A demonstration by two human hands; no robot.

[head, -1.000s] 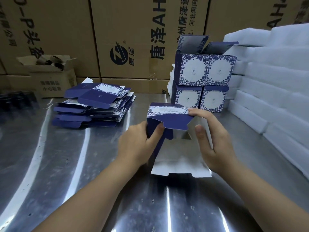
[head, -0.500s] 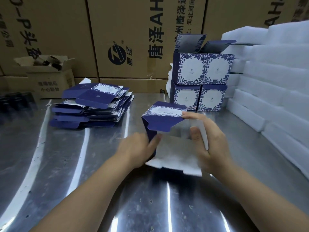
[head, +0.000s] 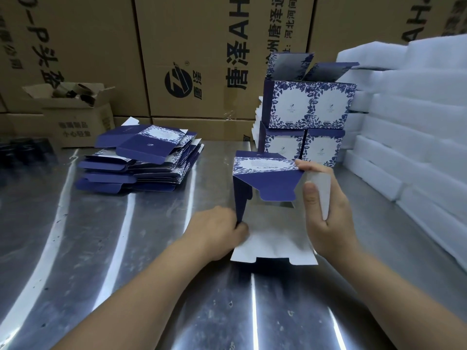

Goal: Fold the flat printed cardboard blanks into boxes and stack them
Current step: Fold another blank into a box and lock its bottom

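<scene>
Cardboard blank (head: pixel 267 183) sits half-opened on the steel table (head: pixel 126 248) and looks light and bendy. Your left hand (head: pixel 217 231) pinches its left side, your right hand (head: pixel 328 218) grips the right flap (head: pixel 322 193). I'd hold near the creases.

Centre of the table (head: pixel 126 274): half-folded blank (head: pixel 267 183), standing upright, pinched at its left wall by the left hand (head: pixel 214 233) and gripped at its right panel by the right hand (head: pixel 326 210). Just behind it, folded boxes (head: pixel 308 114) stacked in two tiers. Off to the left, well apart, pile of flat blanks (head: pixel 141 168) on the table. Behind that pile, small open carton (head: pixel 75 122). Along the right edge, foam slabs (head: pixel 417 122) in stacks. At the very back, wall of large cartons (head: pixel 202 59).
</scene>
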